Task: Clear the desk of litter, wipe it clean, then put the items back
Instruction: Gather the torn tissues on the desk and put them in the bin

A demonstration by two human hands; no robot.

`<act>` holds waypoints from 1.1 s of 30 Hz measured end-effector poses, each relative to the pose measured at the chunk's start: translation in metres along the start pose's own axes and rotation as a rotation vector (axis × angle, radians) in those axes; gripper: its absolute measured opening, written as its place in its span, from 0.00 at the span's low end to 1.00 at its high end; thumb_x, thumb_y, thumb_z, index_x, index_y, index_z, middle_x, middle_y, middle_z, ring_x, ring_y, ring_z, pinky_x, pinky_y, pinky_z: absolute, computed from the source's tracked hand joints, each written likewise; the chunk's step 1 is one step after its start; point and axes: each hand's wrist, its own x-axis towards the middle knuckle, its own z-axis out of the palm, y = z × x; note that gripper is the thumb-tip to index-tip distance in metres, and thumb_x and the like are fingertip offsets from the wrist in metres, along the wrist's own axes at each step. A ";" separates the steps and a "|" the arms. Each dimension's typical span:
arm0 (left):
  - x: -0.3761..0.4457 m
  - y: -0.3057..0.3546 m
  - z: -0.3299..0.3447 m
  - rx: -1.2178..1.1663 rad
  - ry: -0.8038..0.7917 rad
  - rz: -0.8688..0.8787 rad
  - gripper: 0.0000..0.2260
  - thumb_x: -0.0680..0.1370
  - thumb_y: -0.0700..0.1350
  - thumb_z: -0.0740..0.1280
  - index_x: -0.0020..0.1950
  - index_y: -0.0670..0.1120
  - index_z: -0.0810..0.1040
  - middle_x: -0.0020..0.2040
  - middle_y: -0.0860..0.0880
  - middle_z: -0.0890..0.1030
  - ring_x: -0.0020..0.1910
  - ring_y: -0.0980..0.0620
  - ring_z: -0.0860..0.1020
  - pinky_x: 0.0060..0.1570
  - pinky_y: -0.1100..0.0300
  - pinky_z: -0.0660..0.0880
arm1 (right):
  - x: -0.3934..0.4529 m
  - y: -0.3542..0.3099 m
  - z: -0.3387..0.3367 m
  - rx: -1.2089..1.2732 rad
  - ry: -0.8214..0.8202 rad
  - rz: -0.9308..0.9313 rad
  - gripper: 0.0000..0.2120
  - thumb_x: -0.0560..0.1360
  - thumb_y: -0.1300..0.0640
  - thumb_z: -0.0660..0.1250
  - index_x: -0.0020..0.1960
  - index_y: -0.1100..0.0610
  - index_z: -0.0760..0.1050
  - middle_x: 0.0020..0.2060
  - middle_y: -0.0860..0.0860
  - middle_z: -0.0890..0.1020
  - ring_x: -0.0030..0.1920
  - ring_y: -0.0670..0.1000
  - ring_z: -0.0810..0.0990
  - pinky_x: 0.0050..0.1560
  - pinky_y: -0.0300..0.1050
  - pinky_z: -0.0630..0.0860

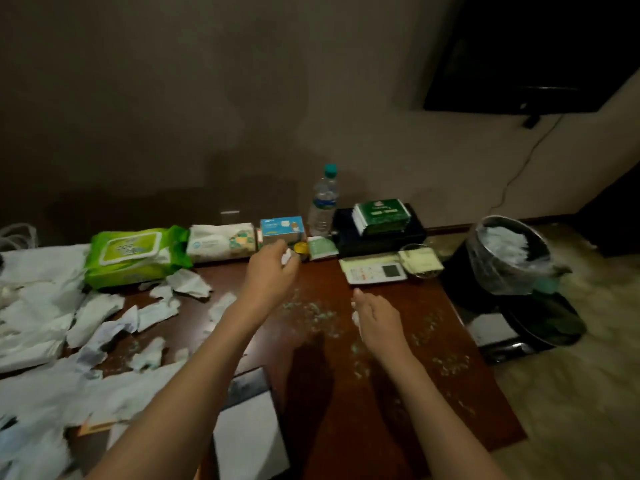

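Torn white paper scraps (104, 320) litter the left half of the brown desk (346, 393), and small pale crumbs (318, 315) speckle its middle and right. My left hand (272, 270) reaches toward the back row and pinches a small white scrap (286, 256) at its fingertips. My right hand (375, 315) hovers above the crumbs with a bit of white paper (356, 318) showing at its palm side; its fingers look curled round it. A bin (509, 258) lined with plastic and holding white paper stands right of the desk.
Along the wall sit a green wet-wipes pack (133, 256), a tissue pack (221, 242), a blue box (282, 230), a water bottle (323, 202), a dark tray with green packets (379, 218) and a white remote (375, 271). A notepad (247, 431) lies at the near edge.
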 end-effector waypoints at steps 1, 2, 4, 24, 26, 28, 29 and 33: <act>-0.010 0.021 0.013 -0.026 -0.023 0.017 0.06 0.78 0.40 0.60 0.47 0.39 0.75 0.46 0.40 0.78 0.48 0.41 0.76 0.41 0.57 0.64 | -0.007 0.014 -0.019 -0.004 0.029 0.012 0.22 0.83 0.48 0.51 0.52 0.60 0.79 0.47 0.54 0.79 0.47 0.50 0.75 0.47 0.44 0.69; -0.021 0.043 0.026 -0.058 -0.054 0.034 0.08 0.79 0.40 0.59 0.52 0.40 0.77 0.48 0.41 0.79 0.49 0.42 0.76 0.41 0.59 0.65 | -0.014 0.028 -0.039 -0.015 0.060 0.026 0.21 0.83 0.50 0.51 0.54 0.60 0.79 0.48 0.54 0.79 0.49 0.51 0.76 0.48 0.44 0.69; -0.044 0.087 0.056 -0.140 -0.124 0.069 0.13 0.80 0.39 0.56 0.60 0.43 0.77 0.52 0.41 0.80 0.46 0.46 0.77 0.37 0.62 0.67 | -0.030 0.057 -0.082 -0.024 0.109 0.056 0.16 0.83 0.54 0.52 0.57 0.59 0.77 0.52 0.53 0.78 0.50 0.50 0.75 0.48 0.42 0.71; -0.095 0.339 0.272 -0.165 -0.327 0.324 0.13 0.82 0.40 0.57 0.64 0.46 0.75 0.53 0.47 0.77 0.41 0.50 0.75 0.30 0.65 0.67 | -0.073 0.234 -0.332 0.139 0.409 0.220 0.04 0.78 0.59 0.63 0.46 0.53 0.69 0.46 0.49 0.74 0.50 0.53 0.77 0.46 0.45 0.74; -0.084 0.352 0.295 -0.186 -0.336 0.317 0.15 0.82 0.39 0.56 0.67 0.46 0.73 0.57 0.45 0.77 0.36 0.52 0.75 0.25 0.68 0.65 | -0.056 0.249 -0.350 0.110 0.414 0.215 0.03 0.78 0.59 0.63 0.46 0.55 0.70 0.45 0.50 0.74 0.49 0.53 0.77 0.46 0.46 0.74; -0.069 0.370 0.319 -0.204 -0.331 0.316 0.13 0.82 0.38 0.56 0.63 0.44 0.76 0.53 0.45 0.78 0.30 0.55 0.72 0.23 0.69 0.65 | -0.034 0.264 -0.370 0.094 0.426 0.206 0.01 0.78 0.59 0.63 0.48 0.57 0.71 0.44 0.50 0.74 0.48 0.53 0.78 0.46 0.49 0.76; -0.060 0.379 0.331 -0.214 -0.330 0.305 0.12 0.82 0.37 0.57 0.60 0.44 0.77 0.50 0.46 0.78 0.29 0.55 0.72 0.23 0.69 0.65 | -0.021 0.271 -0.380 0.088 0.428 0.204 0.02 0.78 0.59 0.63 0.49 0.58 0.71 0.43 0.49 0.73 0.47 0.53 0.78 0.47 0.50 0.77; -0.021 0.411 0.370 -0.253 -0.309 0.262 0.09 0.80 0.36 0.57 0.53 0.42 0.77 0.41 0.47 0.76 0.29 0.53 0.71 0.26 0.65 0.65 | 0.033 0.299 -0.415 0.077 0.402 0.219 0.03 0.78 0.59 0.63 0.49 0.58 0.71 0.44 0.50 0.74 0.47 0.54 0.78 0.48 0.52 0.79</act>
